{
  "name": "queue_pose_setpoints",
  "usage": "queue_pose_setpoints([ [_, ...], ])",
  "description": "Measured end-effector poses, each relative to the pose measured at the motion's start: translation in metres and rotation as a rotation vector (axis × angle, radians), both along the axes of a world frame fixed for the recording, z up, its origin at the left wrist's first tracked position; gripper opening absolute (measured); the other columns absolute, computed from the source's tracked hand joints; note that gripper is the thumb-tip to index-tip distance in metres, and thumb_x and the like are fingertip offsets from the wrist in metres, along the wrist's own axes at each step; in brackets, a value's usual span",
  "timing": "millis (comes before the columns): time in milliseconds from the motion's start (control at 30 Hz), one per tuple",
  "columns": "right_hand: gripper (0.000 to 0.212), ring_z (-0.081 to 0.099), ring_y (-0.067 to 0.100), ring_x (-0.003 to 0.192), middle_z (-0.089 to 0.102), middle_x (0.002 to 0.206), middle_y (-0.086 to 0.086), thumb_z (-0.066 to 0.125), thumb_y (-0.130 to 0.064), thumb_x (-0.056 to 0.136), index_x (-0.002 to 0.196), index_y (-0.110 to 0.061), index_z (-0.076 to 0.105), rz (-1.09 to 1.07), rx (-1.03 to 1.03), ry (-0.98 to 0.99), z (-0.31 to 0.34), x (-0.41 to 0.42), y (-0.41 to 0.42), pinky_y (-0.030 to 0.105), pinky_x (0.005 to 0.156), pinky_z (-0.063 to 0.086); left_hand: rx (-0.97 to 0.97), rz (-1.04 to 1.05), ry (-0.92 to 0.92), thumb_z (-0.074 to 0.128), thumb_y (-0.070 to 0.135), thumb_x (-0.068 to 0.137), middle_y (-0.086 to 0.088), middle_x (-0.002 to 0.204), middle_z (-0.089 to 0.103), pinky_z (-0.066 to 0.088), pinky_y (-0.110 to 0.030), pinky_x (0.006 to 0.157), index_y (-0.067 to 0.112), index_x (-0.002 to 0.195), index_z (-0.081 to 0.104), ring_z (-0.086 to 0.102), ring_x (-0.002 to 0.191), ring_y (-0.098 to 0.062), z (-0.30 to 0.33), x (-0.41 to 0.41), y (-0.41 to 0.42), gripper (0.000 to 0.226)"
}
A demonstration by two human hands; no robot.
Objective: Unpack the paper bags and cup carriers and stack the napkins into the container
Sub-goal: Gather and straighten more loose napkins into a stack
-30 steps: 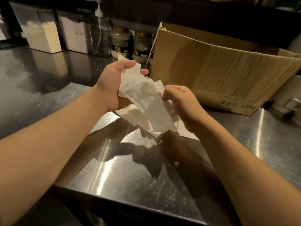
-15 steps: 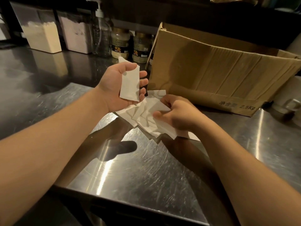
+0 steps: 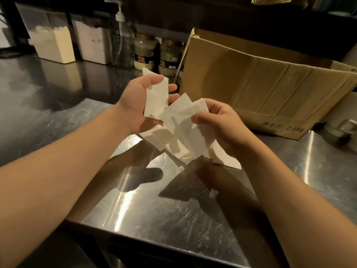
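Since half a second ago my right hand (image 3: 220, 128) has lifted off the steel counter (image 3: 158, 207), raising a loose fan of white napkins (image 3: 185, 130) pinched between thumb and fingers. Largest near me, the open cardboard box (image 3: 257, 89) stands just behind both hands. My left hand (image 3: 139, 105) sits palm up, fingers loosely curled, thumb holding one folded napkin (image 3: 156, 101). More scattered napkins (image 3: 154, 136) lie on the counter beneath.

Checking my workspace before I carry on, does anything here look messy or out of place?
The napkins in the right hand are fanned out crookedly, not a squared stack. The cardboard box behind looks creased and dented.
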State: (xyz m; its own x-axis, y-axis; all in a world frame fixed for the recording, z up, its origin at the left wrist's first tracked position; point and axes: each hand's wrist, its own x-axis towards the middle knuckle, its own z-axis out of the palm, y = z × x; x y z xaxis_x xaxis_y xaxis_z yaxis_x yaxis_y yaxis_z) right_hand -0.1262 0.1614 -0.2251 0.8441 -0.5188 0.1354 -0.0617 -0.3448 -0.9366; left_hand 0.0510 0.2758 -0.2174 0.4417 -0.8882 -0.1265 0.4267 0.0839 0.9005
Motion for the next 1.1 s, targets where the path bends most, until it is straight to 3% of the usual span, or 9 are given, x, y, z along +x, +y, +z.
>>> queue_pose_setpoints([
  [167,0.016,0.068,0.01,0.083,0.072,0.092,-0.008,0.067,-0.024,0.079,0.095,-0.022,0.068,0.026,0.194,-0.093,0.004,-0.001,0.003,0.026,0.069,0.057,0.021,-0.129,-0.002,0.044,0.052,0.099,-0.007,0.103,0.073,0.061,-0.038,0.073,0.024,0.129,0.063,0.072,0.086,-0.025,-0.001,-0.009,0.0,0.044],
  [300,0.012,0.061,0.033,0.116,0.07,0.115,0.005,0.064,-0.014,0.091,0.101,-0.016,0.071,-0.043,0.334,-0.173,0.005,0.003,0.007,0.048,0.1,0.055,0.001,-0.207,-0.075,0.038,0.056,0.101,-0.004,0.107,0.072,0.06,-0.038,0.082,0.028,0.132,0.065,0.067,0.097,-0.025,-0.004,-0.016,-0.001,0.05],
  [467,0.013,0.055,0.04,0.126,0.066,0.124,0.015,0.068,-0.015,0.089,0.101,-0.019,0.071,-0.112,0.486,-0.194,0.003,0.008,0.015,0.056,0.109,0.046,0.003,-0.203,-0.094,0.031,0.064,0.101,-0.005,0.118,0.073,0.059,-0.047,0.088,0.031,0.132,0.066,0.071,0.102,-0.029,-0.01,-0.019,-0.004,0.058],
  [667,0.03,0.061,0.032,0.113,0.065,0.119,0.012,0.076,-0.017,0.084,0.112,-0.016,0.067,-0.183,0.603,-0.177,0.001,0.013,0.017,0.048,0.104,0.053,-0.038,-0.264,-0.094,0.017,0.072,0.101,-0.006,0.133,0.067,0.058,-0.048,0.091,0.037,0.145,0.055,0.066,0.118,-0.031,-0.013,-0.018,-0.005,0.068],
  [767,0.025,0.067,0.023,0.099,0.069,0.11,0.005,0.075,-0.019,0.087,0.11,-0.019,0.068,-0.201,0.567,-0.15,0.002,0.014,0.021,0.04,0.088,0.059,-0.062,-0.366,-0.068,0.016,0.08,0.094,-0.009,0.133,0.068,0.059,-0.049,0.091,0.033,0.145,0.054,0.067,0.12,-0.035,-0.012,-0.02,-0.004,0.079],
  [833,0.028,0.069,0.013,0.081,0.071,0.103,0.001,0.076,-0.019,0.087,0.114,-0.019,0.069,-0.213,0.521,-0.158,0.0,0.013,0.023,0.03,0.071,0.058,-0.052,-0.396,-0.07,0.033,0.073,0.091,-0.01,0.123,0.069,0.061,-0.047,0.087,0.029,0.141,0.056,0.07,0.111,-0.033,-0.012,-0.021,-0.002,0.071],
  [900,0.033,0.068,0.012,0.084,0.07,0.107,-0.002,0.078,-0.023,0.087,0.118,-0.021,0.065,-0.288,0.346,-0.161,-0.003,0.014,0.026,0.021,0.063,0.055,-0.029,-0.407,-0.095,0.049,0.052,0.086,-0.009,0.111,0.066,0.059,-0.043,0.084,0.026,0.132,0.058,0.069,0.097,-0.028,-0.012,-0.022,-0.001,0.053],
  [1000,0.036,0.056,0.012,0.106,0.052,0.12,-0.008,0.075,-0.037,0.09,0.12,-0.029,0.057,-0.494,-0.262,-0.155,-0.011,0.018,0.022,0.022,0.081,0.056,0.015,-0.404,-0.109,0.057,0.032,0.075,-0.007,0.099,0.064,0.061,-0.036,0.073,0.024,0.121,0.057,0.068,0.082,-0.022,-0.011,-0.023,0.001,0.047],
  [1100,0.026,0.049,0.014,0.114,0.048,0.116,-0.013,0.067,-0.042,0.095,0.119,-0.033,0.062,-0.479,-0.546,-0.187,-0.014,0.019,0.019,0.04,0.096,0.054,0.044,-0.43,-0.193,0.063,0.027,0.068,-0.005,0.098,0.063,0.06,-0.036,0.071,0.026,0.122,0.056,0.065,0.085,-0.023,-0.012,-0.02,0.001,0.055],
])
